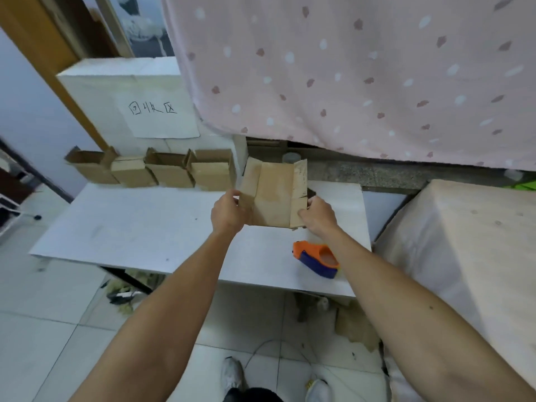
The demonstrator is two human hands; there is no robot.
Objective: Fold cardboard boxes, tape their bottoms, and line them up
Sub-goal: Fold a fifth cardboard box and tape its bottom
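A cardboard box (274,192) is held above the far side of the white table (145,227), its flaps spread upward. My left hand (227,211) grips its left edge and my right hand (319,216) grips its right edge near the lower corner. Several folded boxes (171,171) stand in a row along the table's back edge, to the left of the held box. An orange and blue tape dispenser (317,258) lies on the table near its front right corner, just below my right wrist.
A white block with a handwritten paper sign (153,108) stands behind the row. A pink spotted cloth (362,82) hangs at the back right. A cloth-covered surface (464,242) lies at the right. Cardboard scraps (353,326) and cables lie on the tiled floor.
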